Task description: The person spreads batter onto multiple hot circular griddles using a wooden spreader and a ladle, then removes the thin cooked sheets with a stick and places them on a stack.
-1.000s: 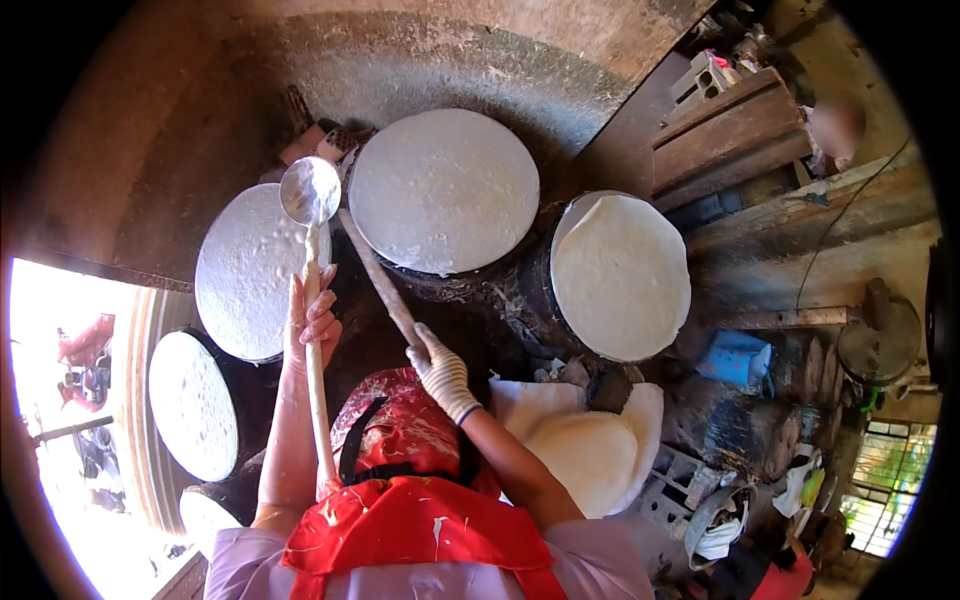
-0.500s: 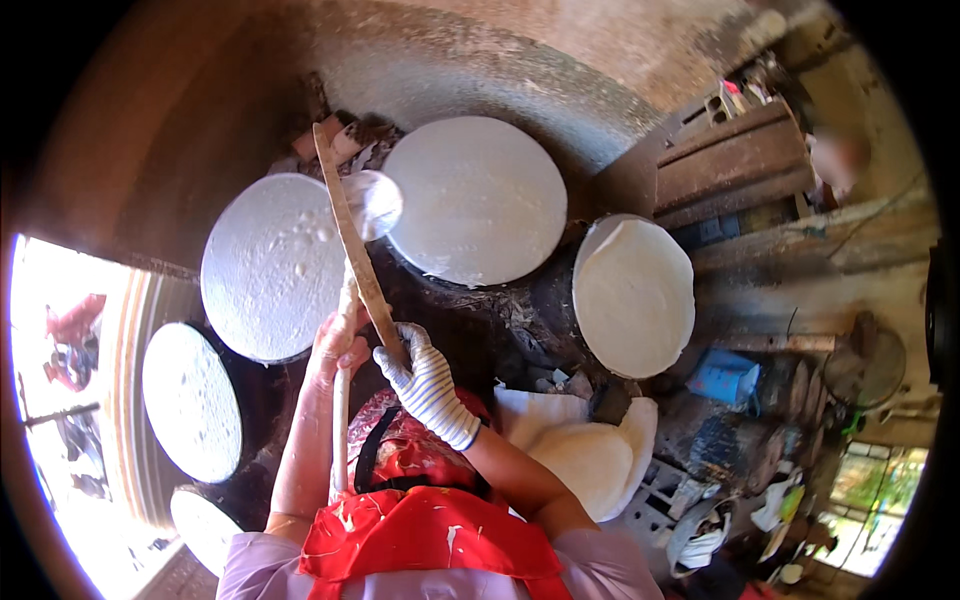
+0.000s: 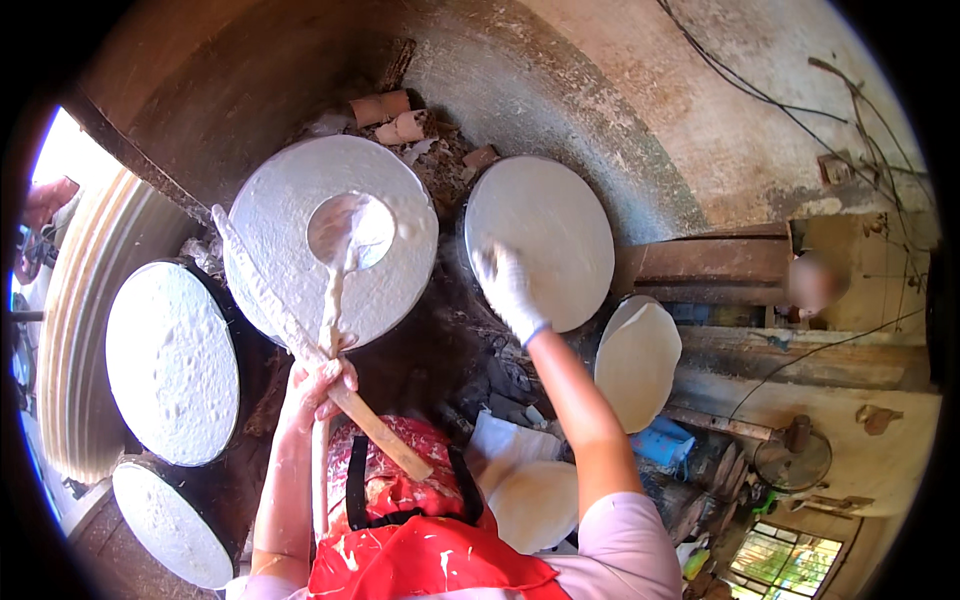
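Wooden stick (image 3: 382, 432) and batter-coated ladle (image 3: 338, 238) were clasped in the left hand (image 3: 322, 384); the gloved right hand (image 3: 509, 288), loosely spread, was near a round griddle (image 3: 555, 235).

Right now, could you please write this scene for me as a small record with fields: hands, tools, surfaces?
Left hand: bare, gripping ladle and flat stick, which cross
Right hand: gloved, over the left part of the right-hand pan; contact unclear
Ladle: bowl coated white, seen over the central pan
Flat stick: upper part coated white, lower end bare wood
Left side: two more round, white-topped pans
Behind: reddish clay pieces near the wall
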The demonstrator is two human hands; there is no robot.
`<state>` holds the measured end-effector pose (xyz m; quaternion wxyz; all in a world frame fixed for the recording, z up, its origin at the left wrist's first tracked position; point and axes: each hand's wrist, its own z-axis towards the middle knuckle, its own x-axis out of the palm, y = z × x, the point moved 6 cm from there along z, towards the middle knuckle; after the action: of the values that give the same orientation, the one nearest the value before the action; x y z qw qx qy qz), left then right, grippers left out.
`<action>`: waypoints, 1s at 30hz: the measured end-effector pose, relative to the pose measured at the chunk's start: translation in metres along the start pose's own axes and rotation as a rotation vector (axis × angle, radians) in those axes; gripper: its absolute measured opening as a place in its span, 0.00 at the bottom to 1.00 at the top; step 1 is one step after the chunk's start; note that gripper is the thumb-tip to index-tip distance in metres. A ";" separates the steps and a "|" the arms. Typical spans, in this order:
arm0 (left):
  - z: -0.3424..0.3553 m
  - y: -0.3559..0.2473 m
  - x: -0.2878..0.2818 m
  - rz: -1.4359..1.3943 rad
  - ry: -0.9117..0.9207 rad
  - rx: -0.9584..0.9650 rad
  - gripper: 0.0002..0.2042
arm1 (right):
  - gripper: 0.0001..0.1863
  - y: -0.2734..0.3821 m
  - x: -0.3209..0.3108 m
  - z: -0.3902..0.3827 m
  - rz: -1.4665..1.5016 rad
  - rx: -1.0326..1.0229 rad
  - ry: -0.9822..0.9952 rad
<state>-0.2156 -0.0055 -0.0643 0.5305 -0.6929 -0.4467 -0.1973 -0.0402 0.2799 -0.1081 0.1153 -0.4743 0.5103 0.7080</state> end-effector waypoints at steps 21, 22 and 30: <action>0.075 0.027 0.084 -0.007 -0.153 -0.033 0.27 | 0.35 -0.357 -0.200 0.038 -0.309 0.973 -0.051; 0.085 0.032 0.091 -0.020 -0.150 -0.035 0.27 | 0.39 -0.367 -0.187 0.045 -0.255 0.926 0.061; 0.158 0.049 0.155 -0.087 -0.106 -0.051 0.26 | 0.39 -0.334 -0.150 0.157 -0.149 0.603 0.121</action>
<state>-0.1254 0.2000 -0.0328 0.4791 -0.6956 -0.4986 -0.1948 0.1676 0.6101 -0.1901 0.2718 -0.4961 0.6668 0.4851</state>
